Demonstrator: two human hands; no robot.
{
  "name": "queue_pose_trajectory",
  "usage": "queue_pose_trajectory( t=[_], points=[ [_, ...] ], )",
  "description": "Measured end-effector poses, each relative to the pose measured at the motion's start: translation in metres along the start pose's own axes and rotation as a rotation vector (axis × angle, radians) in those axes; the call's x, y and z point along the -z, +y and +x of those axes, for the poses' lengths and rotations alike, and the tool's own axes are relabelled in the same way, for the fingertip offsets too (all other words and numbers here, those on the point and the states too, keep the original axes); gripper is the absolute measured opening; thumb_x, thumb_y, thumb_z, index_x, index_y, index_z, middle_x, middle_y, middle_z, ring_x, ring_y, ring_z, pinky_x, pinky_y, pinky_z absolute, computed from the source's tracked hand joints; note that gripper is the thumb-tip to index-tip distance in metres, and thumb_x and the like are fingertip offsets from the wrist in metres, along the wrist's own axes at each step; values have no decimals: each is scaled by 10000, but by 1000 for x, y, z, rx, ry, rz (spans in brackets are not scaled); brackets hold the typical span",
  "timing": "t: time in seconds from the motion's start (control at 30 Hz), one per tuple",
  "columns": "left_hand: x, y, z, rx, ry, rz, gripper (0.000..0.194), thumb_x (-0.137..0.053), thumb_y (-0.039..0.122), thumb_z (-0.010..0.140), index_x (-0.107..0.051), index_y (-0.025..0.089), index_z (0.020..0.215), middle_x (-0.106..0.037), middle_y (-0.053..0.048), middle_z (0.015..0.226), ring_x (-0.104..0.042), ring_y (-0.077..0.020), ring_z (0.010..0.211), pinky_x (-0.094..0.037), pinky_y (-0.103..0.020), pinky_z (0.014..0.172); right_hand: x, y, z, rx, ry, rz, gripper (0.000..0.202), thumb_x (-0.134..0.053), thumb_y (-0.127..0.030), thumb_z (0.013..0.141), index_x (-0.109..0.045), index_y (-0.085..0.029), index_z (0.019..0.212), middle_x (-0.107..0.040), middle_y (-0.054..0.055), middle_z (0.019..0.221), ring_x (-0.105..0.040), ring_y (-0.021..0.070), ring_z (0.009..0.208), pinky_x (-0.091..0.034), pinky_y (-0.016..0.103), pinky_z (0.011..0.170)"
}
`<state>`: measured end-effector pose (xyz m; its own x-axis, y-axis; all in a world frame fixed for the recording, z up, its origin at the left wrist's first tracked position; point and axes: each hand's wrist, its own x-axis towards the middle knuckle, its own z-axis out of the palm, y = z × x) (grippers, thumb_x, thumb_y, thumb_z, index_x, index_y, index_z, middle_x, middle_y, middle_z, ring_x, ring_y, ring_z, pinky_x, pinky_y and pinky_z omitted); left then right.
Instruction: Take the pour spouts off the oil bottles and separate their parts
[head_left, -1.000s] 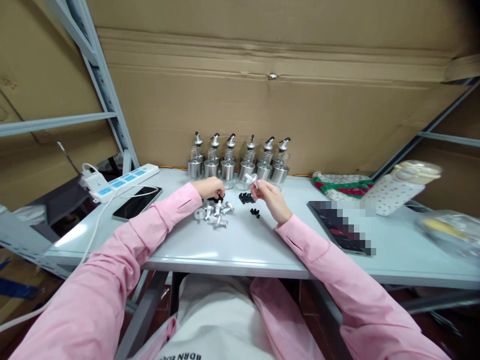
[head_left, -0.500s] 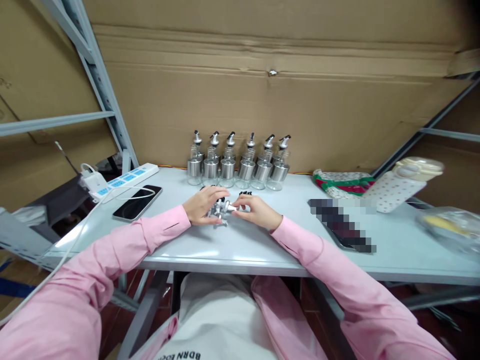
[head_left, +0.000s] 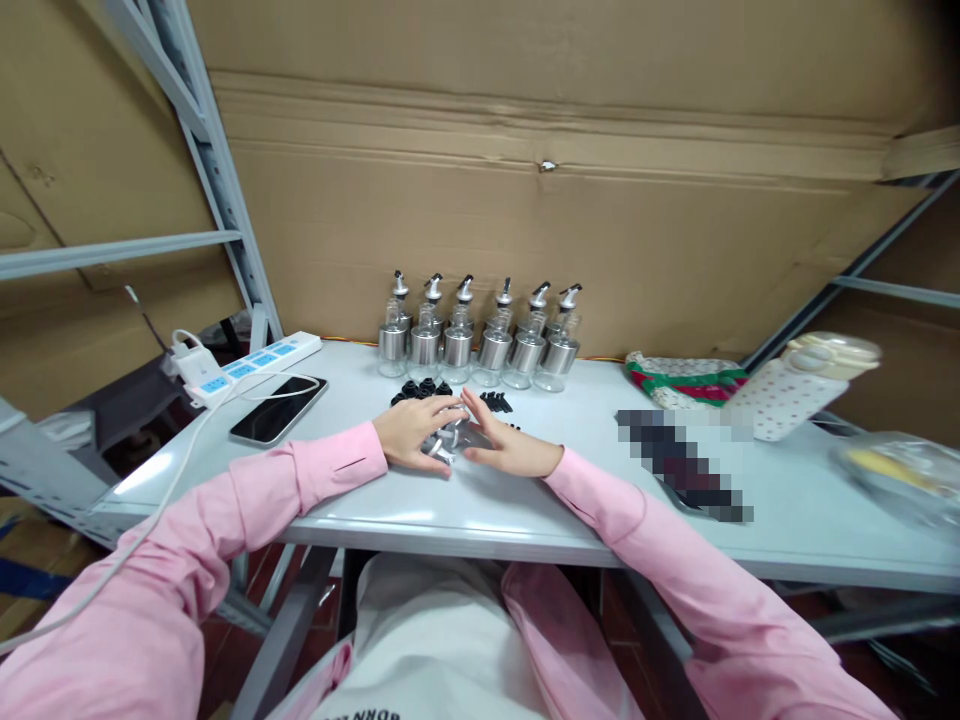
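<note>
Small silver pourer parts lie in a pile on the table, partly covered by both hands. My left hand rests at the pile's left side, palm down, its fingers stretched out and thumb apart. On the other side, my right hand has its fingers extended and thumb spread, its fingertips near those of the left. Just beyond the hands are black stoppers in a cluster and a row of small black pieces. Two rows of glass bottles with steel bands stand behind; the rear ones carry silver pourer tops.
A phone and a white power strip with a cable lie at left. At right are a pixelated dark object, a patterned cloth, a dotted white bottle and a clear plastic package. Cardboard walls the back.
My right hand has gone from a pinch at a silver part to spread fingers beside the pile. The left hand stays over the pile. The view has tilted slightly upward.
</note>
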<state>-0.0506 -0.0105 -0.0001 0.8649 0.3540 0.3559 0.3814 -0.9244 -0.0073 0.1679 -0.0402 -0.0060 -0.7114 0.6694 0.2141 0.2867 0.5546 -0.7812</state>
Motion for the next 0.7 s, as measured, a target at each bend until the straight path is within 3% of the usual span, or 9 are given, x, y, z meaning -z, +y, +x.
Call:
queue_pose_trajectory(
  t=[0.17,0.37,0.57,0.7],
  points=[
    [2,0,1,-46,-7,65,660,-516,618,727,-492,146,1188,-501,-177,1246,-520,-285,1088,-442,-387,854,-2,-1,0,-33,-102,264,974,-591,-441,774,127,-301,1418,125,47,1510,48,210,1387,-155,432,1111],
    [11,3,2,-91,-30,113,600,-510,597,727,-533,147,1122,-553,-155,1157,-540,-270,1009,-418,-376,807,1,-6,-1,-44,-89,237,1017,-640,-449,739,97,-304,1423,126,26,1509,41,215,1387,-106,418,1124],
    [13,22,5,-266,168,189,464,-472,472,791,-522,152,1124,-565,-155,1171,-478,-291,1124,-366,-435,897,20,-17,-4,-4,54,114,933,-614,-475,758,25,-346,1425,90,1,1515,33,204,1391,-135,447,1121],
    [4,32,10,-366,211,235,287,-438,355,839,-570,154,997,-622,-121,1062,-527,-236,1059,-383,-398,885,22,-11,-4,-6,31,147,922,-620,-484,749,-10,-347,1428,61,16,1518,7,215,1392,-192,453,1105]
  ],
)
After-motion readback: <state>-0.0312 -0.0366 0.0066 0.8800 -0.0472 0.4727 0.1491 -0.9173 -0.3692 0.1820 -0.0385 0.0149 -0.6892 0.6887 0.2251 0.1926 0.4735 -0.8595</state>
